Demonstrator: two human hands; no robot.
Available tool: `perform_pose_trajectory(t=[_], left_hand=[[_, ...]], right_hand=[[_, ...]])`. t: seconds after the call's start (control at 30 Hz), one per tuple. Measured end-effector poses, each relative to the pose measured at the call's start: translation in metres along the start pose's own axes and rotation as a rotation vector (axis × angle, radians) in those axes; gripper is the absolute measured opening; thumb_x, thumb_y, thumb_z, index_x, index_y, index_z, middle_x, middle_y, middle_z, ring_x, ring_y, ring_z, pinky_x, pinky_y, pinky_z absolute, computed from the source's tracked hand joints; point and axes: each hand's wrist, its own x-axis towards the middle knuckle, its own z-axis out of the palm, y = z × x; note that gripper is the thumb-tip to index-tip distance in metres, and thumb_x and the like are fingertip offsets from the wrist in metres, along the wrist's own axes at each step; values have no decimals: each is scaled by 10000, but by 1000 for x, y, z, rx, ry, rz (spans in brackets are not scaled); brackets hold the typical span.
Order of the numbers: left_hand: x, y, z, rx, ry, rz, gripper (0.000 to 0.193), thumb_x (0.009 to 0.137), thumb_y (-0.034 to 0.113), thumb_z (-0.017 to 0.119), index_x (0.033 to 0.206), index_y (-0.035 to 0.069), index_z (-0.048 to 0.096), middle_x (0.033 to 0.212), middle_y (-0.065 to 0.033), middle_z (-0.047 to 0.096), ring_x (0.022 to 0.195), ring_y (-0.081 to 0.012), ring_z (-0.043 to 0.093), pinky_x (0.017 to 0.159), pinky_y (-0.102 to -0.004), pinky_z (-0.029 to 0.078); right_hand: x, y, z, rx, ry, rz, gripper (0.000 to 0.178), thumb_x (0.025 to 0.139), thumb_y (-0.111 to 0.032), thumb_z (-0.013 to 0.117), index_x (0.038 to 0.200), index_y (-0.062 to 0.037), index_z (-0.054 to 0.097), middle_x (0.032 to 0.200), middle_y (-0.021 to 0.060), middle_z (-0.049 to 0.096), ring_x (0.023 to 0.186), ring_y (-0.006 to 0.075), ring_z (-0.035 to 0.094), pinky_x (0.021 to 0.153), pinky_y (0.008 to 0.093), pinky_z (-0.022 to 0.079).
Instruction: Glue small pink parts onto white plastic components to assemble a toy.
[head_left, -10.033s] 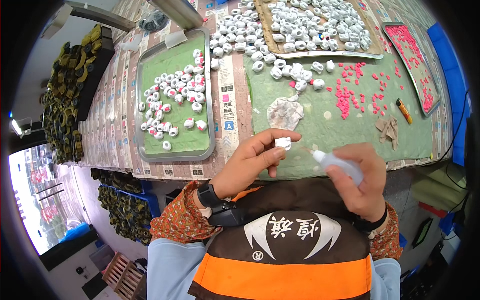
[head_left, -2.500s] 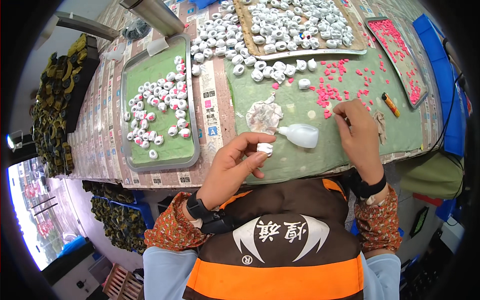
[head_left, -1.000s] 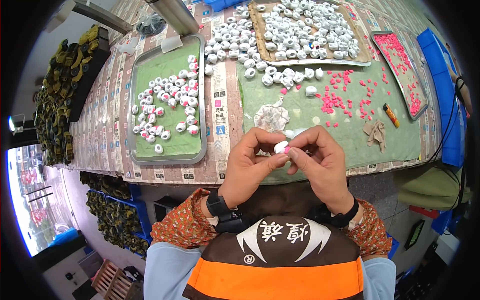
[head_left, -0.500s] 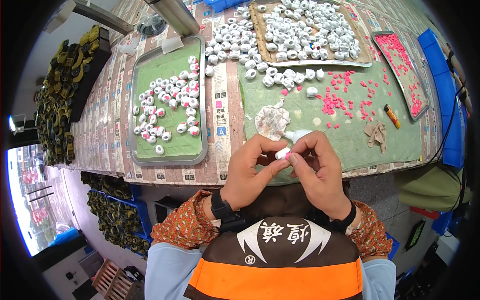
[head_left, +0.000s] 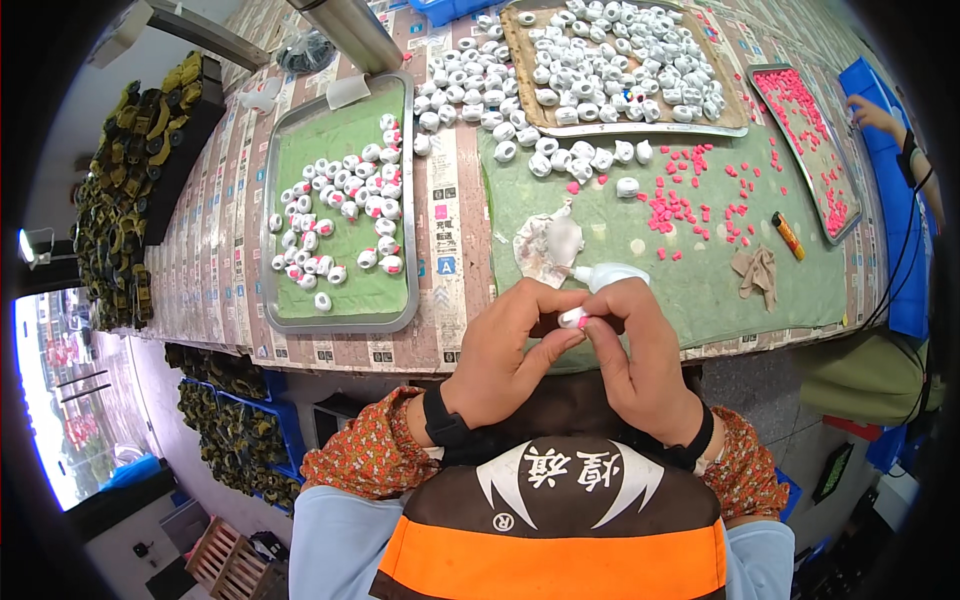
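Observation:
Between the fingertips of both hands, just over the table's front edge, is a small rounded white plastic piece (head_left: 571,317) with a pink part (head_left: 583,323) against its right side. My left hand (head_left: 508,352) pinches the white piece from the left. Thumb and forefinger of my right hand (head_left: 640,358) press at the pink part. Right behind my fingers lies a translucent white squeeze bottle (head_left: 612,275), its thin nozzle pointing left onto a crumpled, stained white cloth (head_left: 548,246). Many loose pink bits (head_left: 668,212) are scattered on the green mat (head_left: 640,300) farther back.
A left tray (head_left: 411,290) carries white pieces with pink parts. A brown-lined tray (head_left: 640,128) at the back is heaped with plain white ones. On the right are a tray (head_left: 852,215) of pink bits, an orange-black tube (head_left: 787,236), a beige rag (head_left: 755,275) and another person's hand (head_left: 878,118).
The white piece has been turned slightly between my fingertips, and both hands sit a little lower and to the right. Another person's hand has come into view at the right edge.

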Motion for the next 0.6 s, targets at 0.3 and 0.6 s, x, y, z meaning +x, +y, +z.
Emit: perform_pose_trajectory(t=[0.3, 0.6], left_hand=[[-5, -4, -4, -315, -65, -246, 340, 950, 61, 720, 1282, 53, 650, 1118, -38, 673, 992, -113, 649, 809, -264, 537], [-6, -5, -3, -162, -54, -126, 347, 944, 64, 727, 1280, 31, 648, 1087, -74, 660, 963, -158, 674, 799, -281, 556]], right_hand=[[4, 2, -6, -80, -48, -124, 331, 839, 92, 689, 1116, -29, 553, 945, 161, 601, 775, 365, 632, 636, 431, 517], [0, -6, -5, -69, -35, -35, 275, 829, 95, 694, 1039, -20, 558, 890, 156, 596, 751, 357, 627, 631, 422, 509]])
